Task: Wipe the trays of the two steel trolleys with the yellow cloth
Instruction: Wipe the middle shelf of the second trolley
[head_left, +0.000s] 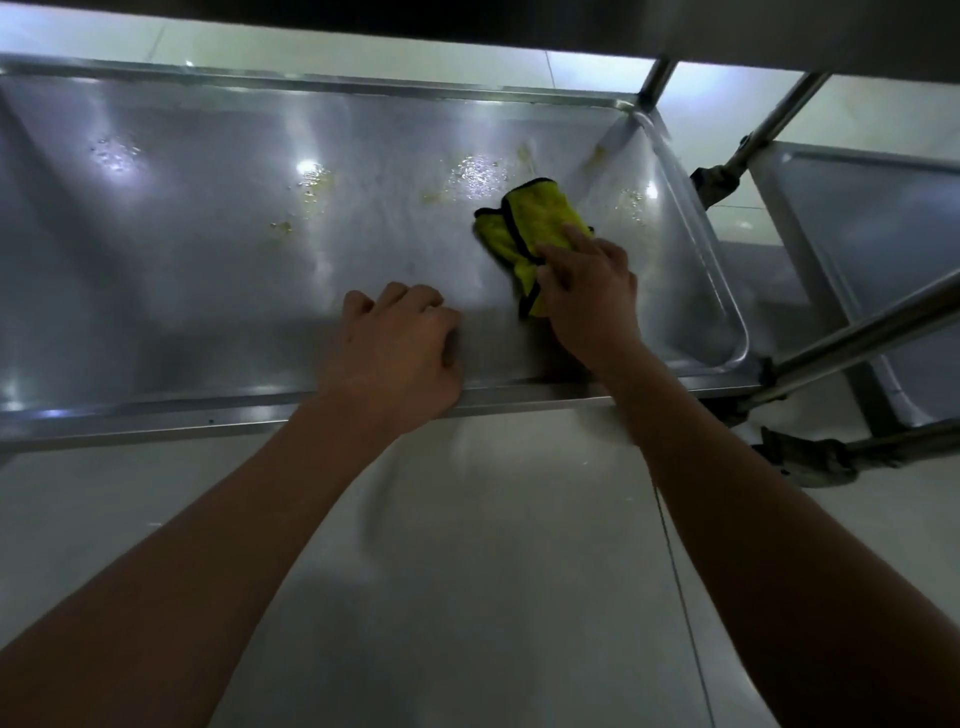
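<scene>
I am pressing the yellow cloth (524, 228) flat under my right hand (587, 296) on the lower trolley tray (208, 410), its grip curled on the cloth. Yellowish smears (475, 174) are lying just beyond it, away from me; my left hand (400, 343) is resting loosely curled and empty on the near rim.

Glossy smeared steel tray (208, 270), fluffy yellow cloth (535, 218)

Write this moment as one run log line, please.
step: wiping tray | right hand: presses cloth on tray | left hand: rests on near rim | stains: remain
</scene>
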